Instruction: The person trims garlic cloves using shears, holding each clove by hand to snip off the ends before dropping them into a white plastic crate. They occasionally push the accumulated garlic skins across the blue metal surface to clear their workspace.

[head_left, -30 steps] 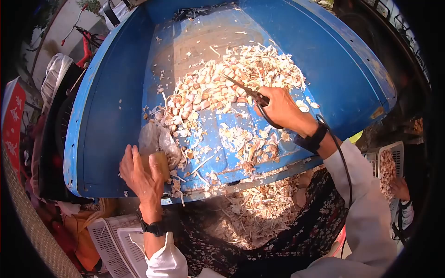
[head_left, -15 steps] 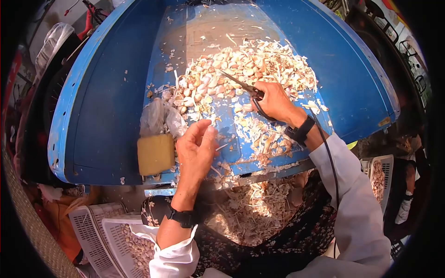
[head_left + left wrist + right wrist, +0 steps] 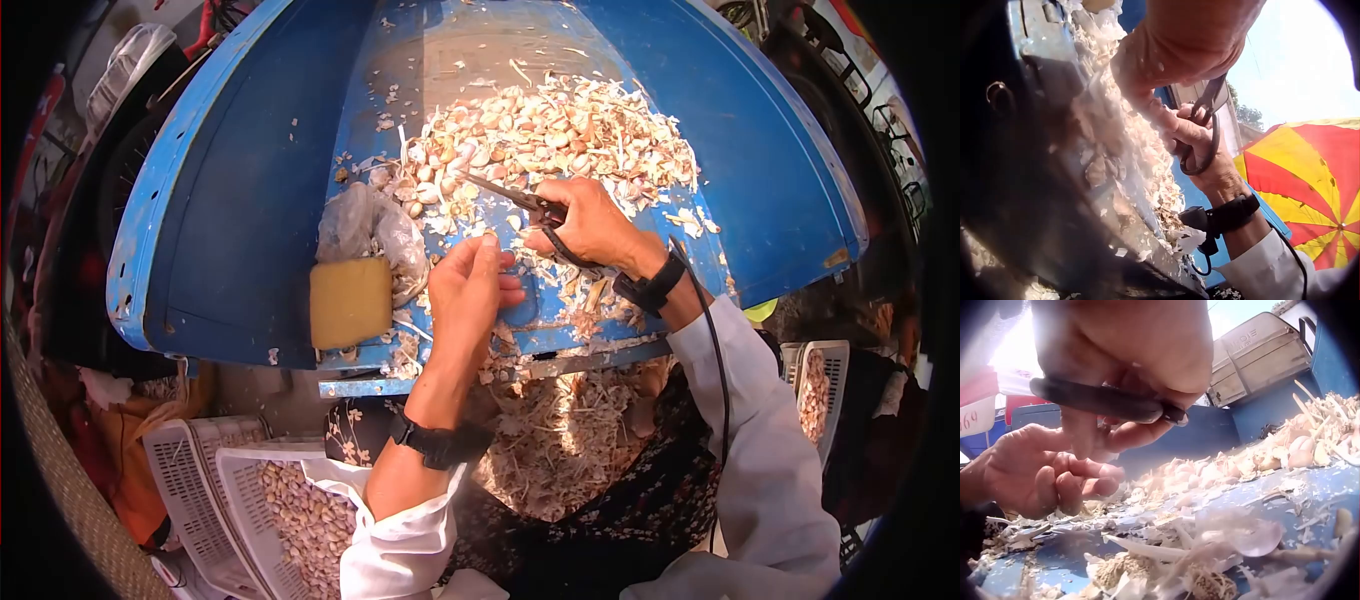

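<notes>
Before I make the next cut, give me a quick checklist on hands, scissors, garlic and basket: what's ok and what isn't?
1. Grip on the scissors: ok, the right hand has its fingers in the handle loop.
2. Blades aimed away from the left hand: ok, the tips point into the garlic pile.
3. Fingertips of the left hand clear of the blades: not ok, they lie right beside the right hand's fingers, near the pivot.
4. Clove held in the left hand: cannot tell, the curled fingers hide it.
5. The basket ready for cloves: ok, it sits by the left elbow, partly filled.
</notes>
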### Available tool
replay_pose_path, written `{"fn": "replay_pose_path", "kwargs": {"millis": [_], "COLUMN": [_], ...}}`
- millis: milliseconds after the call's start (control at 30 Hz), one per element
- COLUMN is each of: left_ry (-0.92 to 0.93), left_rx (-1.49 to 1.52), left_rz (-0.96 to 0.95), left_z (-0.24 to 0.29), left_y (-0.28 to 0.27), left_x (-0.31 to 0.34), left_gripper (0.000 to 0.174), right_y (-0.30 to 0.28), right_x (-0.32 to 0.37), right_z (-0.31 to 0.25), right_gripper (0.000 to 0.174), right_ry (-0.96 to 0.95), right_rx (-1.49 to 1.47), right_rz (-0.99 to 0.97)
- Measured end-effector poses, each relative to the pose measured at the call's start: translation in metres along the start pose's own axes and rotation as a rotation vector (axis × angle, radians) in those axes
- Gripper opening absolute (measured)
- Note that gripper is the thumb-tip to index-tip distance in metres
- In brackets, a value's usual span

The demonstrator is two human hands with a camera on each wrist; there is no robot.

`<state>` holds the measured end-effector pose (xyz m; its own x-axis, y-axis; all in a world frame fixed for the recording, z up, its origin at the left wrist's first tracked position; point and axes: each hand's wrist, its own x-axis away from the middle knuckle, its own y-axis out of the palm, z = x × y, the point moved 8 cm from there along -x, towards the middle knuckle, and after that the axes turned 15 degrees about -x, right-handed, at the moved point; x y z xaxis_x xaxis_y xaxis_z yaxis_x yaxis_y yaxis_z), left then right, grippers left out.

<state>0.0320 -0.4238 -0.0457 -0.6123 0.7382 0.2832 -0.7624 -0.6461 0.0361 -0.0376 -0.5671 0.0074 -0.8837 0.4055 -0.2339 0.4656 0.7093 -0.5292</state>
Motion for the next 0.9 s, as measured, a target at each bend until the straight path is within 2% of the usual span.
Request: {"fn": "replay_pose_path", "kwargs": {"millis": [67, 100, 133, 167, 233, 267, 300, 400, 467, 533, 600, 733, 767, 800, 867, 900], "left_ry": [-0.039, -0.034, -0.023, -0.020, 0.048, 0.038, 0.038, 0.115, 0.152, 0.156, 0.191, 0.223, 0.215, 0.207, 0.220, 0.201], "left_rx": [0.137, 0.227, 0.245, 0.245, 0.381, 0.445, 0.444, 0.463, 0.404, 0.380, 0.237, 0.201, 0.200, 0.200, 0.184, 0.229], "left_rz": [-0.093, -0.161, -0.250, -0.252, -0.265, -0.205, -0.203, -0.077, -0.031, 0.007, 0.003, -0.008, -0.005, -0.003, -0.024, -0.058], "left_z": [-0.003, -0.002, -0.004, -0.004, 0.005, 0.002, 0.001, 0.004, 0.006, 0.008, 0.009, 0.009, 0.008, 0.009, 0.013, 0.011], "left_y": [0.009, 0.017, 0.021, 0.020, 0.019, 0.015, 0.014, 0.004, 0.000, -0.001, -0.001, 0.001, 0.000, 0.001, 0.005, 0.009], "left_x": [0.000, 0.001, 0.000, 0.000, 0.003, 0.002, 0.002, 0.002, 0.003, 0.007, 0.009, 0.013, 0.013, 0.012, 0.012, 0.012], "left_gripper": [0.027, 0.026, 0.023, 0.023, 0.021, 0.023, 0.023, 0.028, 0.028, 0.027, 0.026, 0.024, 0.023, 0.022, 0.023, 0.024], "right_y": [0.004, 0.006, 0.009, 0.012, 0.003, -0.004, -0.010, -0.024, -0.022, -0.021, -0.018, -0.017, -0.018, -0.020, -0.014, -0.010], "right_x": [0.006, 0.010, 0.011, 0.012, 0.016, 0.019, 0.020, 0.035, 0.044, 0.052, 0.056, 0.057, 0.059, 0.060, 0.061, 0.061], "right_z": [-0.033, -0.044, -0.049, -0.053, -0.056, -0.059, -0.052, -0.055, -0.053, -0.043, -0.031, -0.030, -0.032, -0.031, -0.021, -0.024], "right_gripper": [0.026, 0.026, 0.027, 0.028, 0.024, 0.022, 0.026, 0.048, 0.048, 0.048, 0.048, 0.048, 0.048, 0.048, 0.048, 0.044], "right_ry": [-0.170, -0.269, -0.271, -0.275, -0.199, -0.139, -0.082, 0.160, 0.003, -0.003, 0.096, 0.065, -0.029, -0.023, 0.154, 0.144], "right_rx": [-0.110, -0.018, -0.062, -0.106, -0.188, -0.188, -0.171, 0.116, 0.253, 0.331, 0.415, 0.458, 0.407, 0.406, 0.081, 0.033], "right_rz": [-0.061, -0.094, -0.132, -0.169, -0.098, -0.052, 0.012, -0.078, -0.092, -0.088, -0.126, -0.160, -0.115, -0.114, -0.242, -0.261]}}
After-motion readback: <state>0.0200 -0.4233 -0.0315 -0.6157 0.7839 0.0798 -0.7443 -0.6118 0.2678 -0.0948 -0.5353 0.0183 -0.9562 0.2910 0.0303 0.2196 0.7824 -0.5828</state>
